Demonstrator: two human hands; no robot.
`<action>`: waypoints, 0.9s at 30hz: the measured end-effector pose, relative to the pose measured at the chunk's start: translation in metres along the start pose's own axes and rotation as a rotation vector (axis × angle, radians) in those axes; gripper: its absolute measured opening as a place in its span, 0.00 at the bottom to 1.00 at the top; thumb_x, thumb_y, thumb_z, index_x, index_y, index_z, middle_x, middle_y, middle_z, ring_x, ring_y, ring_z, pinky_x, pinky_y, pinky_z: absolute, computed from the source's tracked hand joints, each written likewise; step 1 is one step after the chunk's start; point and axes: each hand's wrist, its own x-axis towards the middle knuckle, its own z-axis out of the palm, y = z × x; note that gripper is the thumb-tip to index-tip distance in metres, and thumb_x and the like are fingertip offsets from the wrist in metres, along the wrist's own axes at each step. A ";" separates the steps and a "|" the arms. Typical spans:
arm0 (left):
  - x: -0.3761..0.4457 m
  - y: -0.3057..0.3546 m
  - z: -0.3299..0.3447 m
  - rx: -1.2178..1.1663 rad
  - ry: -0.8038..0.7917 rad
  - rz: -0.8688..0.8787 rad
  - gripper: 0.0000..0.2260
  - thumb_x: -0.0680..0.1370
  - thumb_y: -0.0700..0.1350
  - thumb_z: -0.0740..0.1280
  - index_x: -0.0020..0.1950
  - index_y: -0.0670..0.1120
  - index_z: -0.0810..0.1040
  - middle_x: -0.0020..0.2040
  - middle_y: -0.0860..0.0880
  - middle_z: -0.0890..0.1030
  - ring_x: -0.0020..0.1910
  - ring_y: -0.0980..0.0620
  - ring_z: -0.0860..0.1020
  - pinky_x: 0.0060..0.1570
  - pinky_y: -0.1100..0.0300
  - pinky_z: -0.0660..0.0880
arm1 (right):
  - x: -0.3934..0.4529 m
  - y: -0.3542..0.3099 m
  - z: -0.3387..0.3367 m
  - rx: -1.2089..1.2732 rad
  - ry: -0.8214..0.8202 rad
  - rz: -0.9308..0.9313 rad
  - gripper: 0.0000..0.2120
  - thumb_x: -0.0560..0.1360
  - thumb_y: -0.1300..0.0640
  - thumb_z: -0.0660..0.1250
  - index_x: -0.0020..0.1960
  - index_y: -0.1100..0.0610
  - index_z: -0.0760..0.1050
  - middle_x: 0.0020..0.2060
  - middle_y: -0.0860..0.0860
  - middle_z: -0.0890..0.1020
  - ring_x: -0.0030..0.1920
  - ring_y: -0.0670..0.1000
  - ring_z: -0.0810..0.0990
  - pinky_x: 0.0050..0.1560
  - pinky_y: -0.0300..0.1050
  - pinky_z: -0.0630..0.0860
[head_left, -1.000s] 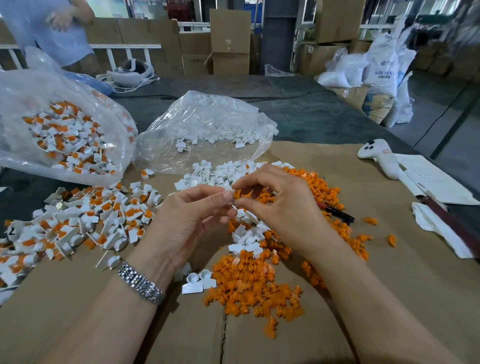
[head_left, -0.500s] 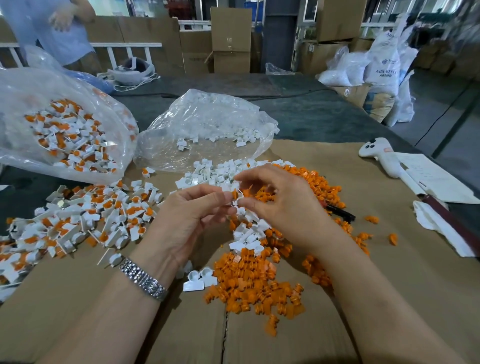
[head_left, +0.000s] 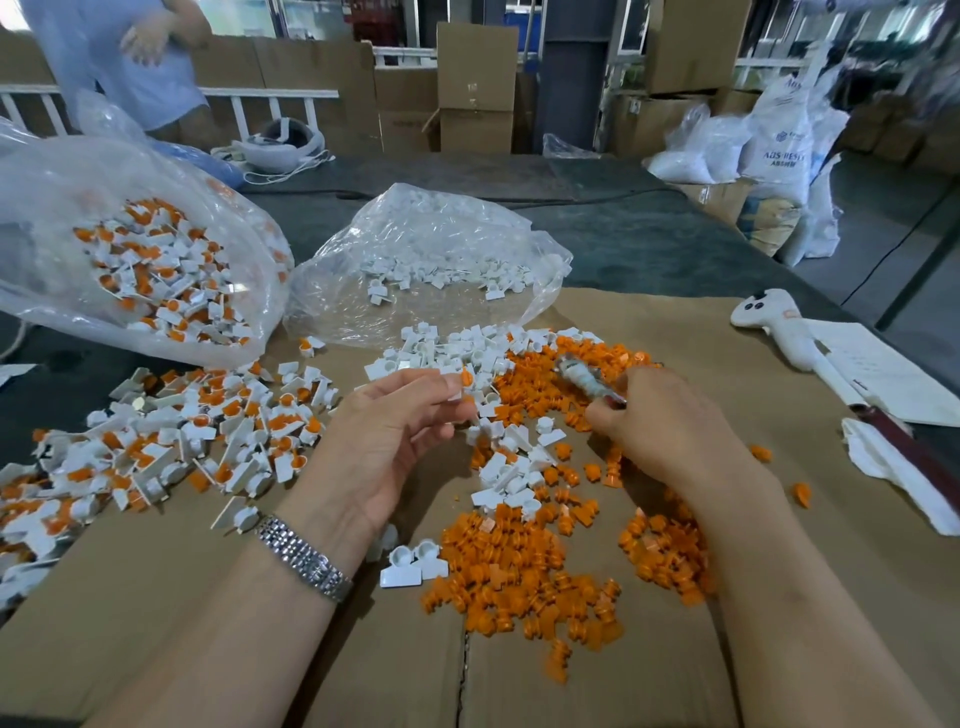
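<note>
My left hand (head_left: 387, 441) pinches a small white plastic piece with an orange plug (head_left: 464, 382) between thumb and fingertips. My right hand (head_left: 670, 431) grips a slim tool (head_left: 584, 382) with tape wound round its shaft, its tip over the orange pile. Loose orange plugs (head_left: 519, 566) lie heaped on the cardboard (head_left: 156, 623) below and between my hands. Plain white pieces (head_left: 452, 353) lie just beyond my hands. Assembled white-and-orange pieces (head_left: 197, 441) spread out to the left.
A clear bag (head_left: 130, 249) of assembled pieces lies at far left, and a clear bag (head_left: 431, 260) with a few white pieces behind the piles. A white handheld controller (head_left: 769, 322), papers and a cloth sit at right. A person stands at the far left.
My hands have come apart. The right hand left the piece it was pressing with the left and now holds the taped tool; the left hand keeps the assembled piece.
</note>
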 end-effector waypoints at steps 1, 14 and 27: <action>0.000 0.000 0.000 -0.011 0.010 0.002 0.10 0.60 0.43 0.81 0.39 0.45 0.88 0.42 0.44 0.87 0.38 0.51 0.86 0.31 0.66 0.79 | 0.000 0.001 -0.003 0.050 0.007 -0.001 0.12 0.79 0.46 0.63 0.49 0.56 0.74 0.43 0.52 0.78 0.43 0.54 0.77 0.41 0.49 0.73; 0.002 0.003 -0.003 -0.066 0.046 0.079 0.22 0.65 0.44 0.79 0.57 0.40 0.80 0.42 0.47 0.86 0.41 0.53 0.85 0.30 0.67 0.74 | -0.037 -0.041 -0.039 0.805 -0.636 -0.172 0.07 0.84 0.59 0.61 0.54 0.61 0.76 0.46 0.58 0.83 0.45 0.54 0.85 0.52 0.52 0.84; 0.001 0.000 0.000 -0.059 0.111 0.092 0.19 0.63 0.44 0.78 0.52 0.41 0.81 0.44 0.45 0.87 0.38 0.54 0.85 0.29 0.68 0.73 | -0.049 -0.059 -0.030 0.484 -0.563 -0.340 0.12 0.85 0.49 0.58 0.51 0.54 0.76 0.46 0.54 0.85 0.47 0.52 0.85 0.52 0.48 0.82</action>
